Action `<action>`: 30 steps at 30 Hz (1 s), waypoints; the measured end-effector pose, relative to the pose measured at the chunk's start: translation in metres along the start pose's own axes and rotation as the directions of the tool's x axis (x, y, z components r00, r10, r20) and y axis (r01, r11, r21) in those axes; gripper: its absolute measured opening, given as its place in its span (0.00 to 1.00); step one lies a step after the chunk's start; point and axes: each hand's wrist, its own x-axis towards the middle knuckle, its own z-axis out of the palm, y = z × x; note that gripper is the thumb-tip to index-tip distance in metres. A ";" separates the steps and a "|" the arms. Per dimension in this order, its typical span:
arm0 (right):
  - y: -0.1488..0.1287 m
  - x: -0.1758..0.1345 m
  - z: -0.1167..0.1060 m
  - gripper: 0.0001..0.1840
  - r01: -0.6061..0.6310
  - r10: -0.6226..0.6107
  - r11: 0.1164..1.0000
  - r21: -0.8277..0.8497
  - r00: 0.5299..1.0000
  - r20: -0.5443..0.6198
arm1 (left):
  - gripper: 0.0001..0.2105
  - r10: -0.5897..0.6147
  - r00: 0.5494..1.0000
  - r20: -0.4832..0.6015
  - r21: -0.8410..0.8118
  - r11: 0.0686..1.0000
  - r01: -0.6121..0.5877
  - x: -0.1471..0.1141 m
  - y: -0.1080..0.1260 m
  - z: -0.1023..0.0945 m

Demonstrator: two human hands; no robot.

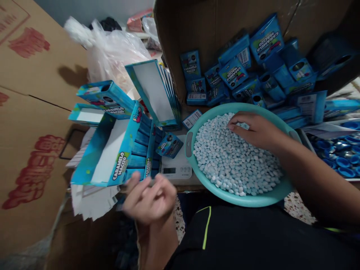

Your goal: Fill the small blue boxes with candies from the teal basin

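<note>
A turquoise plastic basin (244,200) holds a heap of small, pale blue and white candies (222,157). My right hand (254,129) reaches over the heap, thumb and fingertips drawn together at the candies; what is between them is too small to make out. In front of the display boxes, my left hand (150,197) is raised with its fingers curled and smeared by motion, so its contents cannot be told. Just beyond it, a small blue candy box (170,145) sits on a white digital scale (177,172).
Blue display boxes (120,146) stand at left, one filled with small boxes. Several nested trays (153,90) lean behind the scale. An upturned carton (174,48) holds many blue boxes at the back. A tray of blue foil pieces (341,161) lies at right.
</note>
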 end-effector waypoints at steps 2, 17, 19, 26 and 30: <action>-0.002 0.000 0.000 0.18 0.009 -0.008 1.000 0.020 1.000 -0.011 | 0.13 0.076 0.991 -0.106 0.033 0.997 -0.073 0.000 0.030 0.053; -0.009 0.000 -0.001 0.11 0.003 0.000 0.991 0.134 1.000 -0.019 | 0.22 0.284 0.951 0.119 -0.172 0.950 -0.262 0.056 0.039 0.084; -0.008 -0.001 -0.002 0.11 0.019 -0.013 0.990 0.141 0.999 -0.046 | 0.21 0.378 0.906 0.189 -0.186 0.920 -0.345 0.070 0.048 0.082; -0.007 -0.003 -0.005 0.12 0.040 -0.032 0.992 0.120 0.997 -0.070 | 0.21 0.374 0.847 0.377 -0.215 0.925 -0.313 0.081 0.054 0.096; -0.007 -0.003 -0.005 0.13 0.039 -0.032 0.993 0.114 0.998 -0.061 | 0.22 0.122 0.946 0.299 -0.219 0.974 -0.056 0.068 0.046 0.098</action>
